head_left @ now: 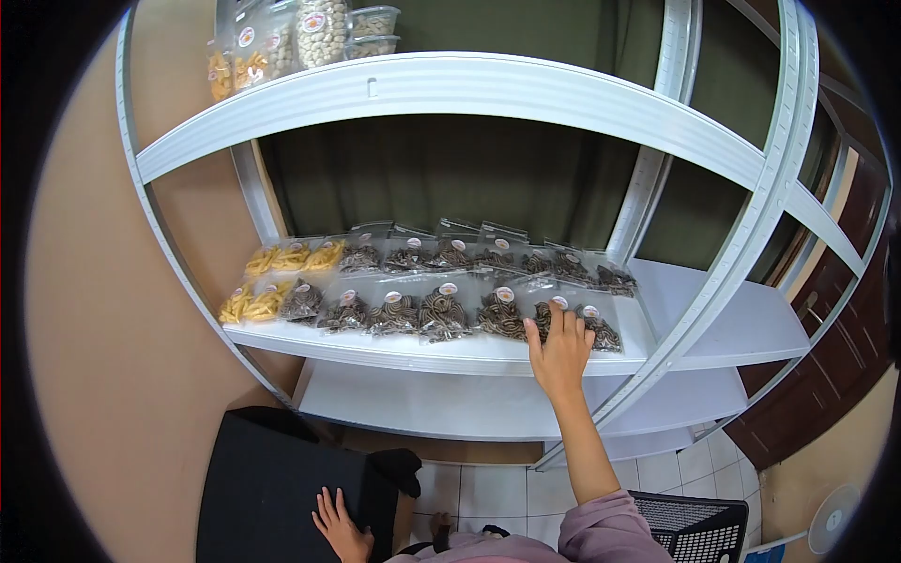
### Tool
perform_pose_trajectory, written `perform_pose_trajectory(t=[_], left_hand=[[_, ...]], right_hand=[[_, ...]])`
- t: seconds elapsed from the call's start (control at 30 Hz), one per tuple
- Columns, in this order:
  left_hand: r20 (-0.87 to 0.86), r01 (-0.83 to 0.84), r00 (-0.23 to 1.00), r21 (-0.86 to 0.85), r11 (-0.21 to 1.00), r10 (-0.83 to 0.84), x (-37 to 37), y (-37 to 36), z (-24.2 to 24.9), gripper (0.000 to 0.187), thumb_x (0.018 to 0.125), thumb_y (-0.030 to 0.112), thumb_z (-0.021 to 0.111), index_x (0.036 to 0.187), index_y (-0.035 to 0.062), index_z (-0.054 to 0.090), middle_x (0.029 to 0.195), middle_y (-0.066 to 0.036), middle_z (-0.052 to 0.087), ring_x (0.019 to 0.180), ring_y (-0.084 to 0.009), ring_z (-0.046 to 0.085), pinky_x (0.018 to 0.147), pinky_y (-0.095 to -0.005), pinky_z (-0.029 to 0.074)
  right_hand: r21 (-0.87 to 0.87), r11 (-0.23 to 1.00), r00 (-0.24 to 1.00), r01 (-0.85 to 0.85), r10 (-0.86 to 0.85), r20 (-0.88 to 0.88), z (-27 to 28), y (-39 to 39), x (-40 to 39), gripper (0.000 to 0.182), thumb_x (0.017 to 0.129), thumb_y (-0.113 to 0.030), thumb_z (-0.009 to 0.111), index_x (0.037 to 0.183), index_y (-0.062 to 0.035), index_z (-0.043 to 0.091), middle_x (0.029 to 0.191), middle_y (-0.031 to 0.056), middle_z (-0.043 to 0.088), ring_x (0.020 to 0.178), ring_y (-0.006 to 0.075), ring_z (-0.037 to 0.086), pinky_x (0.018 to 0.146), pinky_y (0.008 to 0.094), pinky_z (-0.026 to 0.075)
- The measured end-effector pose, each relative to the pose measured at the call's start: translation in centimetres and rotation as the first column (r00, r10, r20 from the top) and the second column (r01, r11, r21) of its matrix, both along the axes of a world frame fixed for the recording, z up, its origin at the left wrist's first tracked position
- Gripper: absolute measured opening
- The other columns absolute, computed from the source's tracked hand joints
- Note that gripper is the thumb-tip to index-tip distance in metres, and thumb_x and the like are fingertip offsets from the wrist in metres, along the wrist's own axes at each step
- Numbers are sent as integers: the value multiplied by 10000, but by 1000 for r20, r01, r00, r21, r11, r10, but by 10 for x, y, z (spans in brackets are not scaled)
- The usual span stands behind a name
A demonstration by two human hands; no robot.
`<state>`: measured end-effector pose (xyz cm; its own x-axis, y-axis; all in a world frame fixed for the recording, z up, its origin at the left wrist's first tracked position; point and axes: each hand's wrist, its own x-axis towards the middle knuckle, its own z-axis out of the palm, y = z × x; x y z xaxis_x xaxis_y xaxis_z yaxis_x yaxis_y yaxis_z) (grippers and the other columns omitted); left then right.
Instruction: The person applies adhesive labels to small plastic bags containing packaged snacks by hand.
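My right hand [563,349] reaches to the front row on the middle shelf. Its fingers are apart and rest at a clear bag of dark curled pieces [550,314], beside the bag at the right end [603,333]. More bags of dark pieces [443,311] stand in two rows, with bags of yellow pieces [267,300] at the left end. Low on the left, my left hand [343,527] lies with spread fingers on a black box-like surface [282,488], holding nothing.
White metal shelving [450,83] has uprights and a front beam around the bags. Bags of white pieces [321,36] and plastic tubs [373,22] sit on the upper shelf. A black basket [699,525] stands on the floor at lower right, near a fan [833,519].
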<state>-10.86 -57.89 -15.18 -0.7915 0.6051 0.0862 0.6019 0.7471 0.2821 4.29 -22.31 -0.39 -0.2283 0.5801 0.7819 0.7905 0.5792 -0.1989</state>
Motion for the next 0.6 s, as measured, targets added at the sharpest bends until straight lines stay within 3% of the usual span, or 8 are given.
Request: perform_pose_trajectory(t=[0.1, 0.2, 0.3, 0.37, 0.4, 0.43, 0.5, 0.6], left_hand=[[-11, 9, 1000, 3, 1000, -9, 0, -2, -3, 938, 406, 82, 751, 1245, 92, 332, 1363, -131, 231, 1280, -291, 172, 1036, -461, 100], [4, -2, 1000, -9, 1000, 2, 1, -1, -2, 938, 404, 71, 752, 1244, 88, 333, 1364, -131, 230, 1281, -291, 172, 1034, -465, 106], [1, 2, 1000, -16, 1000, -2, 2, 0, 1, 943, 402, 64, 754, 1246, 83, 332, 1366, -130, 226, 1281, -290, 171, 1033, -467, 109], [-11, 6, 1000, -3, 1000, -6, 3, 0, -1, 946, 401, 61, 754, 1246, 83, 332, 1368, -129, 225, 1282, -290, 171, 1034, -466, 108], [-25, 7, 1000, 10, 1000, -7, 3, 0, -3, 948, 399, 57, 755, 1247, 83, 332, 1369, -127, 223, 1282, -289, 170, 1034, -465, 107], [-22, 6, 1000, 10, 1000, -6, 3, 1, -4, 948, 399, 57, 755, 1247, 83, 332, 1369, -127, 223, 1282, -289, 170, 1034, -465, 107], [-15, -7, 1000, -7, 1000, 7, 1, 0, -8, 946, 401, 53, 752, 1248, 85, 331, 1372, -124, 217, 1284, -287, 166, 1036, -461, 104], [14, -35, 999, -44, 998, 35, 0, 1, -5, 930, 420, 71, 750, 1250, 93, 330, 1370, -120, 220, 1285, -280, 166, 1039, -456, 106]], right_hand=[[-165, 985, 993, 60, -42, 108, -12, 0, 12, 435, 791, -391, 528, 991, -7, 560, 830, 123, 527, 797, 255, 461, 700, 364, 305], [-106, 994, 996, 18, -8, 86, -11, 2, 21, 444, 794, -377, 530, 1033, -4, 537, 820, 121, 526, 803, 254, 462, 701, 364, 304], [18, 997, 996, 74, -73, -57, -4, 4, 40, 535, 803, -365, 525, 1174, 8, 429, 820, 120, 522, 797, 249, 465, 696, 368, 305], [-180, 982, 953, 50, -101, -285, -7, 1, 56, 643, 809, -347, 522, 1279, 17, 275, 759, 110, 524, 729, 246, 471, 703, 365, 301], [-228, 971, 947, 70, -137, -291, -8, -1, 62, 678, 815, -321, 520, 1306, 23, 205, 640, 99, 532, 607, 263, 506, 651, 371, 356], [-228, 971, 948, 69, -135, -288, -8, -4, 66, 678, 815, -321, 520, 1306, 23, 205, 640, 99, 532, 607, 263, 506, 651, 371, 356], [-527, 843, 961, 106, -224, -165, -12, -10, 72, 655, 819, -293, 517, 1306, 20, 209, 528, 88, 520, 493, 281, 521, 541, 374, 402], [-484, 868, 987, 114, -153, -42, -41, -1, 81, 652, 825, -286, 510, 1310, 16, 197, 506, 100, 525, 464, 301, 539, 463, 382, 413]])
